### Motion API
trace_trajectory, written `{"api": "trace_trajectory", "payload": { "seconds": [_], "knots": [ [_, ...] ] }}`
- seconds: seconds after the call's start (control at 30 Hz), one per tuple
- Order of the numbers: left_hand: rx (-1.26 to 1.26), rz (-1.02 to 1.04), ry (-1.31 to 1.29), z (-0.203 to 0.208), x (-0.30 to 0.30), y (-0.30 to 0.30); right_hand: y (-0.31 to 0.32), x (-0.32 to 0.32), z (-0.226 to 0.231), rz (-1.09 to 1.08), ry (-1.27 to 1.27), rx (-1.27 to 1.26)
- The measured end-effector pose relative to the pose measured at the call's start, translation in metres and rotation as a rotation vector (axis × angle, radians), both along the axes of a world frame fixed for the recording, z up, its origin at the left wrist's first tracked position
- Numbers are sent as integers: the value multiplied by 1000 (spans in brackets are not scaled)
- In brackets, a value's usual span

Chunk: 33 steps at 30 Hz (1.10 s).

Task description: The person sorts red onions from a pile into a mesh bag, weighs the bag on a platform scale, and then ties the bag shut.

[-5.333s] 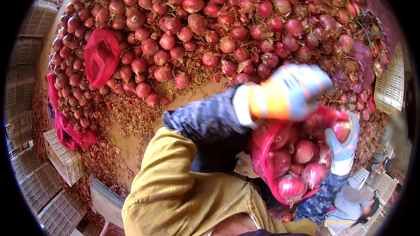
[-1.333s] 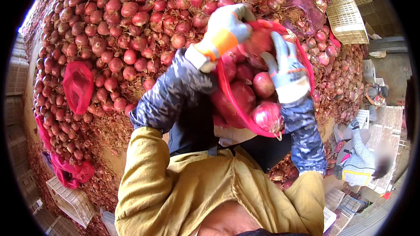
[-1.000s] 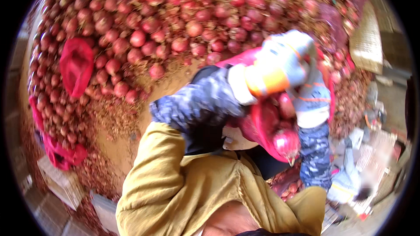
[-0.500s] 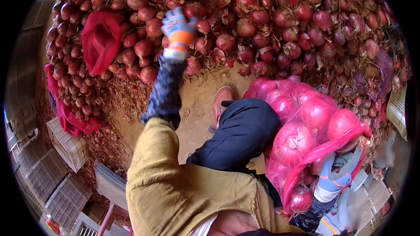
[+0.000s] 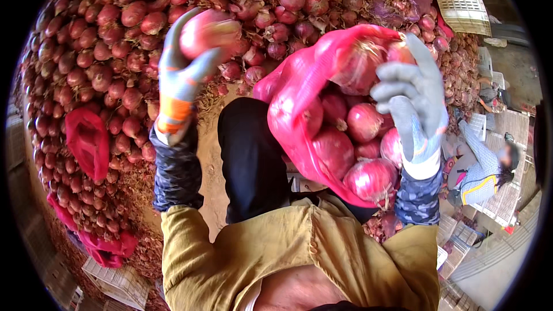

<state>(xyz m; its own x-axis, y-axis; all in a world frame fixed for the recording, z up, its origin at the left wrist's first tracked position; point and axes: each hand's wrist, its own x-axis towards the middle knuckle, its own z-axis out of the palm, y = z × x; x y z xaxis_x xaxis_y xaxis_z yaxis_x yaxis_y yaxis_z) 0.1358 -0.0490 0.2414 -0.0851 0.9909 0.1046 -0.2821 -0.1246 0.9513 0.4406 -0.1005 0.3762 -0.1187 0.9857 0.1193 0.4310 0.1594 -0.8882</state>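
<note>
My left hand (image 5: pixel 187 72), in a grey and blue glove with an orange cuff, is raised at the left with a red onion (image 5: pixel 206 33) between thumb and fingers; the onion is blurred by motion. A pink mesh bag (image 5: pixel 288 101) rests by my knee, its mouth facing up and toward me, with several red onions (image 5: pixel 364 122) inside. My right hand (image 5: pixel 412 101), gloved alike, is over the bag's right side, fingers bent and thumb apart, with no onion visible between them. Another onion (image 5: pixel 360 72) lies blurred at the far side of the bag mouth.
A heap of red onions (image 5: pixel 101 78) spreads across the far side and left. Pink empty mesh bags (image 5: pixel 86 144) lie on it. Pale plastic crates (image 5: pixel 464 0) stand around the edges. At the right, another person (image 5: pixel 481 175) in a blue top is nearby.
My left hand has come back from the heap with an onion. The right hand has risen from the bag's near rim to its right side. The bag's mouth is turned up into view.
</note>
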Motion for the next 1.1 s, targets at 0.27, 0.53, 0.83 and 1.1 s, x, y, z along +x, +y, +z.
{"api": "trace_trajectory", "payload": {
  "seconds": [0.27,0.53,0.83,1.1],
  "knots": [
    [459,-35,879,88,84,-41,-33,25,11,82,210,-175],
    [-199,-97,209,77,82,-53,-34,20,-16,306,651,-612],
    [220,100,421,86,97,-75,-2,-5,-45,216,-325,53],
    [217,164,217,8,37,-95,-13,14,-45,193,-555,-50]
  ]
}}
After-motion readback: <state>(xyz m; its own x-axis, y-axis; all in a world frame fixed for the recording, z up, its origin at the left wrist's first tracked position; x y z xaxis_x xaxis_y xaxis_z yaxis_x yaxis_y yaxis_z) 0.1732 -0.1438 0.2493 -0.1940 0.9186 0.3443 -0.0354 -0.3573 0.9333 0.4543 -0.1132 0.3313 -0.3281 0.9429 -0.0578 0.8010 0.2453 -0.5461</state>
